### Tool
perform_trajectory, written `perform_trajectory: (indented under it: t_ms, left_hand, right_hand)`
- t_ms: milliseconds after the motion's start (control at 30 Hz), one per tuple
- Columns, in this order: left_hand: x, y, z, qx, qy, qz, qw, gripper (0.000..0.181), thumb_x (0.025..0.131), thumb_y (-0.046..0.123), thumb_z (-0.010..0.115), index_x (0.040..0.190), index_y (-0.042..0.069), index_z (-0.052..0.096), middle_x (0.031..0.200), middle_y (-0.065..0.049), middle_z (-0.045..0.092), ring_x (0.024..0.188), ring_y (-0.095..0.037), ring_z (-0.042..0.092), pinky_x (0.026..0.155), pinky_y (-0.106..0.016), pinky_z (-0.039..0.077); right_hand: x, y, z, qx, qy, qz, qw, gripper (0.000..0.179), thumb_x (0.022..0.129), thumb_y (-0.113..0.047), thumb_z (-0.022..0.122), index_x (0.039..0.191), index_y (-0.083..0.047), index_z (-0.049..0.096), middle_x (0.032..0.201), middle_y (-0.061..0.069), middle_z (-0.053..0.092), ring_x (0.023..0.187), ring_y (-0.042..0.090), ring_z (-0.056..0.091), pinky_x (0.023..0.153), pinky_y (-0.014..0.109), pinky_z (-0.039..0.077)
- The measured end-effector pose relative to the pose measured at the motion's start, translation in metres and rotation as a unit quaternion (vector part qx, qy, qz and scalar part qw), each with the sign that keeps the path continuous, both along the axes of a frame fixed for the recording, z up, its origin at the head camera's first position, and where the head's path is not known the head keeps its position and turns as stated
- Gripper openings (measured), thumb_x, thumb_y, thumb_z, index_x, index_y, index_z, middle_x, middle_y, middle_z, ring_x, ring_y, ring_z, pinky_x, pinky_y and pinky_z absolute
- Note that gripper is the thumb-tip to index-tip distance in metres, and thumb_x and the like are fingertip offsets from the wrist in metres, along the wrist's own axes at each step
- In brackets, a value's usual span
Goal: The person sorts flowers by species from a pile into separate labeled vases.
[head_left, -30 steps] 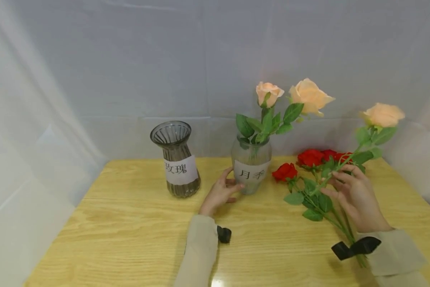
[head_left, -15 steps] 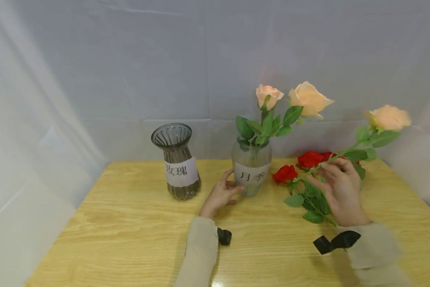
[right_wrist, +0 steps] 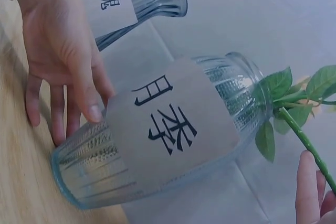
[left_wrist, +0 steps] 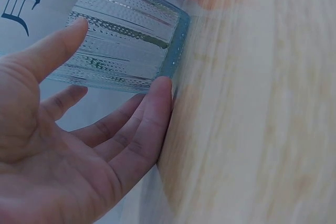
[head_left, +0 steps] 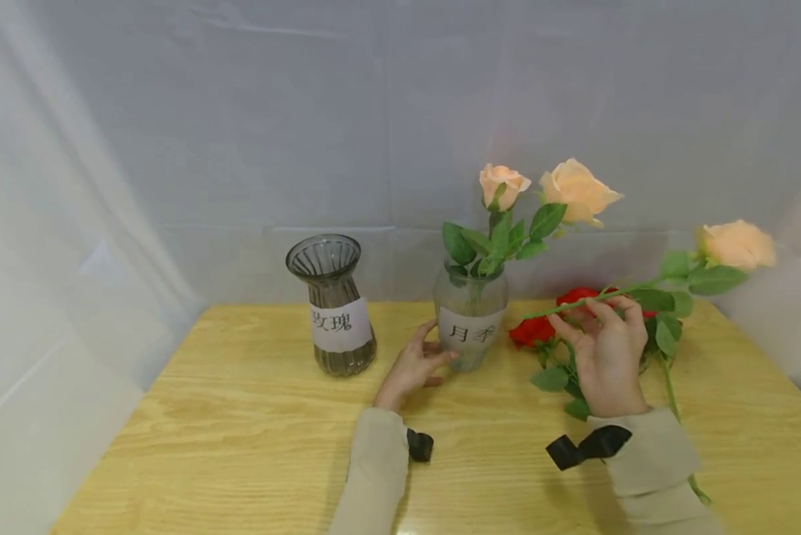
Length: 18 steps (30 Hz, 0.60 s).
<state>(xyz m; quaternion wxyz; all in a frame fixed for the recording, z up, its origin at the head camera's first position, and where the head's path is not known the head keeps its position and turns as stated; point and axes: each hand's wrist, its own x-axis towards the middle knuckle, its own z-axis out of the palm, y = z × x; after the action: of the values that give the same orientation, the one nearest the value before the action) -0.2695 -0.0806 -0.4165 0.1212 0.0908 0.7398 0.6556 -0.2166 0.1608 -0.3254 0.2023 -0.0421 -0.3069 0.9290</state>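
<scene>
Since the earlier head frames, the right hand (head_left: 608,357) has moved left, its grip pinching a peach-coloured, long-stemmed rose (head_left: 738,245) nearly level, cut end towards the clear glass vase with a white label (head_left: 470,327). Left wrist view: the left hand (left_wrist: 65,161), nearer, spreads loosely against its base. Right wrist view: stem end by its mouth, contact unclear.

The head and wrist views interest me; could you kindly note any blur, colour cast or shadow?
Head: held peach rose's bloom looks slightly soft, faint shadow on the table near the right sleeve; left wrist: bluish cast, table grain looks smeared; right wrist: bluish cast too, vase label legible.
</scene>
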Motion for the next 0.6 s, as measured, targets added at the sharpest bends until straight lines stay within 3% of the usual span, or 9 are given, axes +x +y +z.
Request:
perform_trajectory:
  t_ms: [300, 600]
  left_hand:
    - [0.000, 0.000, -0.001, -0.005, 0.004, 0.001, 1.0000, 0.076, 0.098, 0.016, 0.070, 0.161, 0.013, 0.027, 0.143, -0.030, 0.046, 0.122, -0.045, 0.056, 0.084, -0.047, 0.060]
    - [0.000, 0.000, -0.002, -0.011, 0.002, -0.001, 0.9999, 0.077, 0.098, 0.018, 0.069, 0.161, 0.013, 0.027, 0.144, -0.029, 0.046, 0.123, -0.044, 0.056, 0.084, -0.047, 0.060]
  right_hand:
    - [-0.003, -0.022, 0.003, 0.007, 0.028, -0.076, 0.9967, 0.026, 0.100, 0.008, 0.053, 0.091, -0.006, 0.032, 0.077, 0.012, 0.053, 0.063, 0.027, 0.065, 0.068, 0.047, 0.063]
    - [-0.006, -0.039, 0.004, 0.037, 0.071, -0.121, 0.9894, 0.028, 0.101, 0.006, 0.052, 0.090, -0.006, 0.029, 0.086, 0.013, 0.047, 0.064, 0.027, 0.055, 0.071, 0.047, 0.063]
